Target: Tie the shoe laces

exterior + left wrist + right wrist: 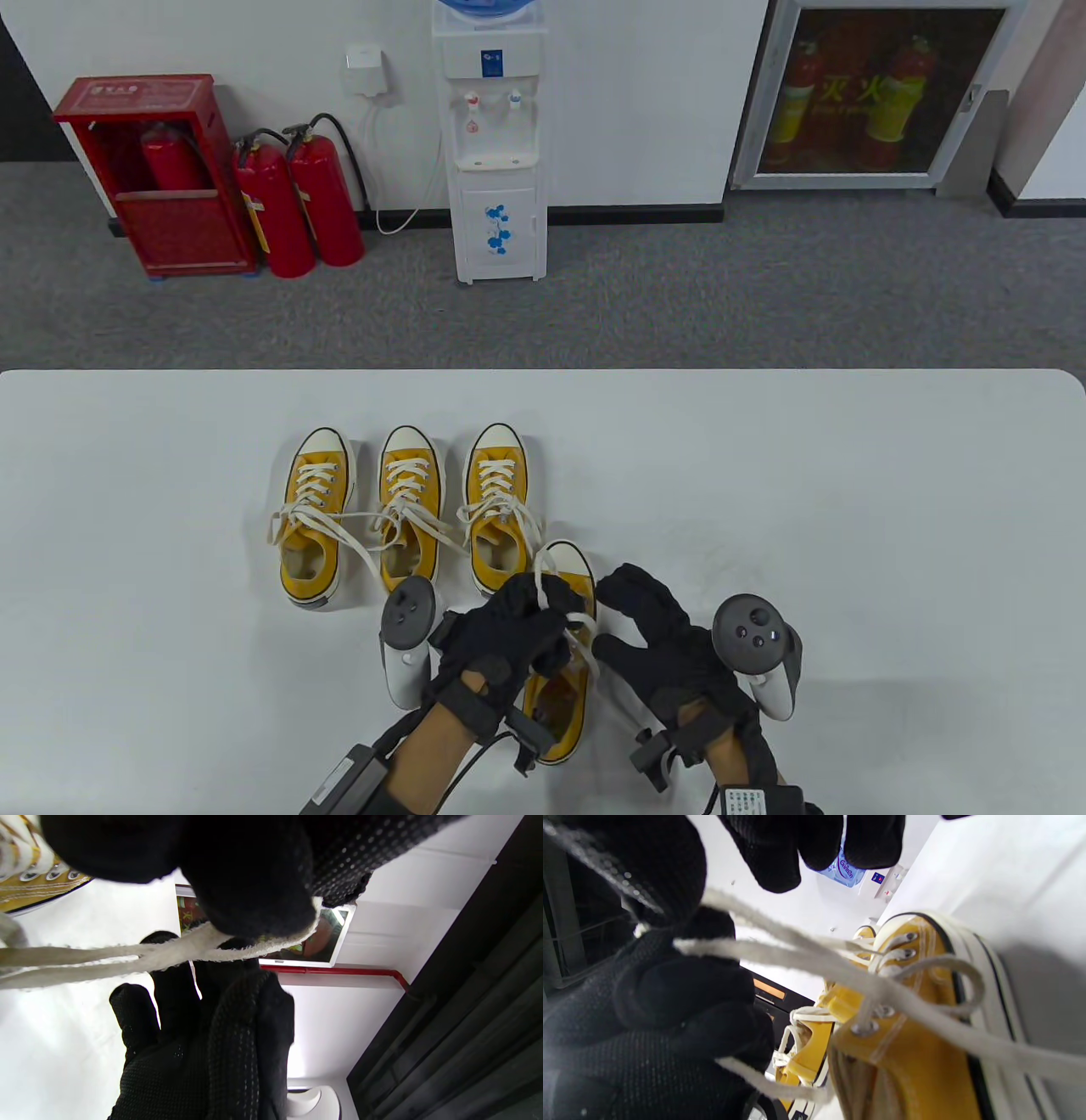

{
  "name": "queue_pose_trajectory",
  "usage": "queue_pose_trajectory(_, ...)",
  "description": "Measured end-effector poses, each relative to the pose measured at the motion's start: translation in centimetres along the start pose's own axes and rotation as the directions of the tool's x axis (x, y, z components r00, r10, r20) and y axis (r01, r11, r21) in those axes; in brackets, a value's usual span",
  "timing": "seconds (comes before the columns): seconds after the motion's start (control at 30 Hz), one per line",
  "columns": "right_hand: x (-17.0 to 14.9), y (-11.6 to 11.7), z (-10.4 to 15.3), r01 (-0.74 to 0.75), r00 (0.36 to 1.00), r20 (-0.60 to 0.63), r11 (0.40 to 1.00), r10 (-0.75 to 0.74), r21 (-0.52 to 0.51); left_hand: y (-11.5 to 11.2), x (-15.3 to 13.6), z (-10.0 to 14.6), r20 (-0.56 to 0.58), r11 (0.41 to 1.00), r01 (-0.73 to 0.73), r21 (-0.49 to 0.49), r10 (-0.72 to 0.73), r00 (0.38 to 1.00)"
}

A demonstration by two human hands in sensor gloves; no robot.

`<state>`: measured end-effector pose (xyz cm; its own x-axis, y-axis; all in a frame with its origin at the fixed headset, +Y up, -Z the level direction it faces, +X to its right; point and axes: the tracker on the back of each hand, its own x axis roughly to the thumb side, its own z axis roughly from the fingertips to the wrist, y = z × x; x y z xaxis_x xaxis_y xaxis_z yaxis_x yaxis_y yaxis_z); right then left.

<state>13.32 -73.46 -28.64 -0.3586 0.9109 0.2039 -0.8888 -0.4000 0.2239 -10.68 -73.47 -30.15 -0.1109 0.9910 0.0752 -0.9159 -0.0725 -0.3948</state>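
Office: water dispenser (496,140), fire extinguishers (297,204)

Table view bright, even overhead light, sharp; soft faint shadows under shoes (407,509) on white table (848,509); far wall lines bow w/ wide-angle distortion. Wrist views: table blown out w/ glare, gloves near-black w/ little detail, laces (840,963) close up and blurry.
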Motion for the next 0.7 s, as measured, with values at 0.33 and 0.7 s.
queue_pose_trajectory(0.33,-0.5,0.0,0.0,0.117,0.992,-0.029,0.991,-0.119,-0.070,0.3,-0.2,0.0,0.003,0.999,0.052,0.014,-0.052,0.999)
queue_pose_trajectory(0.7,-0.5,0.2,-0.1,0.267,0.964,0.002,0.964,-0.267,0.002,2.0,-1.1,0.5,-0.020,0.992,0.063,0.113,-0.061,0.998)
